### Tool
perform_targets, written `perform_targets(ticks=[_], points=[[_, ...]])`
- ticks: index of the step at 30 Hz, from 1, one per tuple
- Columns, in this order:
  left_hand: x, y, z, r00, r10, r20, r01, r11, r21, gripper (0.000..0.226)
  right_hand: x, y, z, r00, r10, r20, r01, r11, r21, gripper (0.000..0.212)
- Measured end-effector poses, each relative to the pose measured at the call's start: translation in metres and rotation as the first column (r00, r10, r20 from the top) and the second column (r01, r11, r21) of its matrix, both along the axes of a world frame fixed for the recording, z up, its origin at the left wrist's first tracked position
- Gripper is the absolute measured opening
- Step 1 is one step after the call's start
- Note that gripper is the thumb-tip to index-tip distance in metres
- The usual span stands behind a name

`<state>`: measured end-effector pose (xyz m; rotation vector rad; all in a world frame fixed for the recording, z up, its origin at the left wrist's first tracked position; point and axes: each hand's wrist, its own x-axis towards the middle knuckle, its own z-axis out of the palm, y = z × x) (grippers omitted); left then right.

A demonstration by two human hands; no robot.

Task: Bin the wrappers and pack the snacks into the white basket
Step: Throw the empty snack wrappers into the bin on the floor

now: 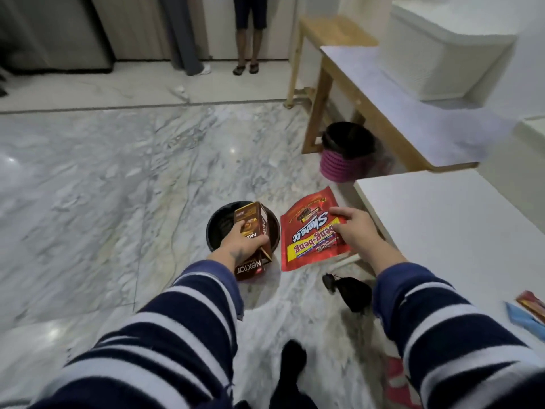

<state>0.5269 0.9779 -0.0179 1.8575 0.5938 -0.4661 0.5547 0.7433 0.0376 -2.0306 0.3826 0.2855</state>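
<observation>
My left hand (240, 246) grips a brown Nextar snack box (254, 231) and holds it over the black bin (216, 228) on the floor. To its right, my right hand (354, 228) holds a flat red Beng-Beng Share It bag (306, 231) by its right edge, in the air beside the bin. The white basket (442, 48) stands on the wooden bench at the upper right. More wrappers (528, 311), red and blue, lie on the white table at the right edge.
A white table (442, 225) fills the right side, with a wooden bench (368, 107) behind it and a pink bin lined with black (345, 154) under it. A black bag (351, 290) lies on the marble floor. A person's legs (249, 39) stand at the back.
</observation>
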Motion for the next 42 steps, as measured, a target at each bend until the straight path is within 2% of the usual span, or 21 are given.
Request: perform_targets(ticks=[10, 13, 18, 23, 26, 29, 33, 37, 39, 42], points=[[0.141, 0.051, -0.096, 0.968, 0.160, -0.191, -0.167, 0.986, -0.022, 0.088, 0.186, 0.087, -0.111, 0.952, 0.216, -0.216, -0.236, 0.969, -0.072, 0.047], [0.176, 0.060, -0.139, 0.951, 0.199, -0.234, -0.212, 0.977, -0.031, 0.088, 0.226, 0.110, -0.156, 0.943, 0.262, -0.205, -0.292, 0.947, -0.133, 0.049], [0.219, 0.070, -0.224, 0.927, 0.208, -0.313, -0.239, 0.969, -0.063, 0.090, 0.264, 0.144, -0.247, 0.931, 0.269, -0.247, -0.318, 0.930, -0.183, 0.052], [0.251, 0.081, -0.323, 0.916, 0.213, -0.339, -0.232, 0.973, -0.015, 0.100, 0.288, 0.174, -0.354, 0.901, 0.300, -0.313, -0.355, 0.925, -0.135, 0.053], [0.253, 0.086, -0.365, 0.912, 0.159, -0.379, -0.164, 0.986, 0.018, 0.111, 0.290, 0.178, -0.398, 0.849, 0.361, -0.385, -0.439, 0.888, -0.134, 0.058], [0.254, 0.091, -0.388, 0.908, 0.109, -0.405, -0.098, 0.994, 0.049, 0.105, 0.292, 0.176, -0.423, 0.803, 0.397, -0.444, -0.509, 0.845, -0.165, 0.053], [0.258, 0.091, -0.362, 0.916, 0.074, -0.394, -0.051, 0.996, 0.068, 0.087, 0.290, 0.172, -0.407, 0.776, 0.420, -0.471, -0.551, 0.815, -0.180, 0.046], [0.269, 0.082, -0.280, 0.929, -0.064, -0.366, 0.119, 0.984, 0.130, 0.072, 0.292, 0.160, -0.336, 0.738, 0.480, -0.474, -0.620, 0.760, -0.196, 0.045], [0.274, 0.077, -0.230, 0.924, -0.145, -0.355, 0.209, 0.967, 0.147, 0.068, 0.294, 0.152, -0.285, 0.677, 0.537, -0.503, -0.697, 0.688, -0.204, 0.048], [0.287, 0.068, -0.150, 0.894, -0.298, -0.333, 0.375, 0.906, 0.195, 0.064, 0.298, 0.138, -0.198, 0.552, 0.611, -0.568, -0.818, 0.530, -0.224, 0.052]])
